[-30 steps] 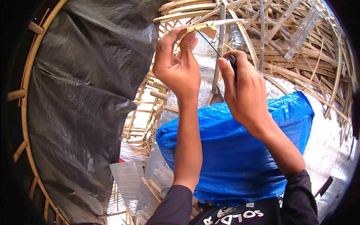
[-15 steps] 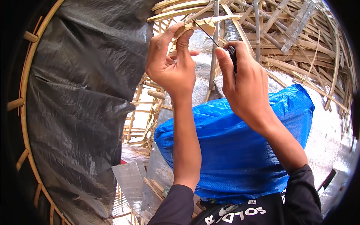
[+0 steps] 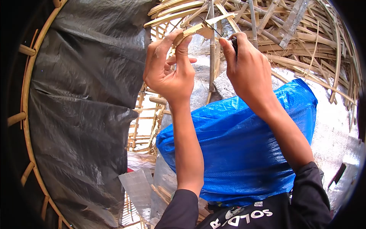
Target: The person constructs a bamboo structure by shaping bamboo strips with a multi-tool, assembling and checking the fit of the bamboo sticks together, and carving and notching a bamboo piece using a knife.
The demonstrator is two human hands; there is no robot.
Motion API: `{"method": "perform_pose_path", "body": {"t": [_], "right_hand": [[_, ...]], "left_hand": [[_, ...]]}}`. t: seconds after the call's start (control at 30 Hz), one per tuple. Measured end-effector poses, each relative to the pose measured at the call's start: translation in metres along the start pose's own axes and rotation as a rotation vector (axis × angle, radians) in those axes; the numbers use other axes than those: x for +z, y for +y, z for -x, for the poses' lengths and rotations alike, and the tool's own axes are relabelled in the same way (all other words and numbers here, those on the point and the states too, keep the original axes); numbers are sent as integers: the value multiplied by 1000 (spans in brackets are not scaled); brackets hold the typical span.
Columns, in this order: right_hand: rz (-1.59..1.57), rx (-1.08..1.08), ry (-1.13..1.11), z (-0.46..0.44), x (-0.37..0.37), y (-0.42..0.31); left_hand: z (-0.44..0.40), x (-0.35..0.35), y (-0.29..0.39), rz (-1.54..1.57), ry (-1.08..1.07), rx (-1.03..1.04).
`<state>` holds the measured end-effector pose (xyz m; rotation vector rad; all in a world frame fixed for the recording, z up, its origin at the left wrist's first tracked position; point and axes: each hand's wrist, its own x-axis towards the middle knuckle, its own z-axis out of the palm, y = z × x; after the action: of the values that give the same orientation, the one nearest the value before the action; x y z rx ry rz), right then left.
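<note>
My left hand point(image 3: 169, 74) is raised at the upper middle, its thumb and forefinger pinching one end of a short, pale piece of split wood or bamboo point(image 3: 196, 30). The other fingers curl loosely below it. To the right, my right hand point(image 3: 249, 70) is closed around the dark handle of a knife point(image 3: 234, 45), thumb pointing up. The thin dark blade slants up and left across the piece near its right end. Whether it cuts in or only rests there, I cannot tell.
A blue plastic sheet point(image 3: 244, 156) covers my lap. Black tarpaulin point(image 3: 84, 99) hangs at the left beside a bamboo frame. Many bamboo strips point(image 3: 320, 49) lie heaped at the upper right. A grey flat board point(image 3: 136, 189) is low on the left.
My left hand and the pale piece have shifted slightly left and down. The knife blade now crosses nearer the piece's right end. My right hand has barely moved.
</note>
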<state>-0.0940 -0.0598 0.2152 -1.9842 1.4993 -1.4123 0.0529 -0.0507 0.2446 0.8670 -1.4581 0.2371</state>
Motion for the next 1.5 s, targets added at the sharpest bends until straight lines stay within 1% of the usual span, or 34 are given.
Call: {"method": "perform_pose_path", "body": {"t": [0.03,0.1,0.13,0.23,0.3,0.37,0.4,0.43,0.5,0.67,0.77,0.87,0.97,1.07,1.2,1.27,1.3,1.37,1.4,1.43,1.47,1.5], "right_hand": [[16,1,1,-1,1,2],[-4,139,-95,-9,0,13],[-68,208,-123,-13,-1,20],[-108,237,-136,-19,-4,27],[-169,229,-100,-16,-5,19],[-330,54,4,-10,-5,10],[-282,-30,38,-7,-2,8],[-286,-24,39,-5,1,8],[-296,-132,56,-2,5,8],[-246,-138,75,-2,10,12],[-239,-127,118,0,14,15],[-248,-2,34,0,14,16],[-262,56,-7,-2,10,14],[-247,79,-22,-1,11,15],[-242,115,-55,-3,9,16],[-411,359,-117,-8,13,22],[-643,479,-148,-13,22,39],[-566,412,-52,-16,15,39],[-566,410,-53,-16,11,36],[-489,301,-46,-15,5,30],[-412,191,-40,-13,1,24],[-416,186,-42,-11,-3,18]], "left_hand": [[-1,0,1,12,-7,22],[-2,-1,7,24,-14,38],[-4,-1,11,36,-17,58],[-7,0,14,22,-22,66],[-5,1,10,19,-11,48],[-3,2,9,17,-5,31],[-3,2,10,15,5,0],[-2,1,10,12,14,-34],[-3,-2,9,35,-11,-28],[-1,-1,4,69,-37,-7],[2,2,2,84,-58,-42],[4,4,0,90,-80,-44],[5,3,-3,64,-110,-44],[5,2,-5,37,-135,-33],[5,3,-3,-24,-195,48],[2,3,1,-57,-219,83],[-1,0,3,-61,-195,123],[-3,-2,6,-63,-170,163],[-4,-3,6,-30,-110,90],[-5,-5,6,0,-49,17],[-6,-6,5,4,-46,18],[-5,-6,6,-2,-43,21]]}}
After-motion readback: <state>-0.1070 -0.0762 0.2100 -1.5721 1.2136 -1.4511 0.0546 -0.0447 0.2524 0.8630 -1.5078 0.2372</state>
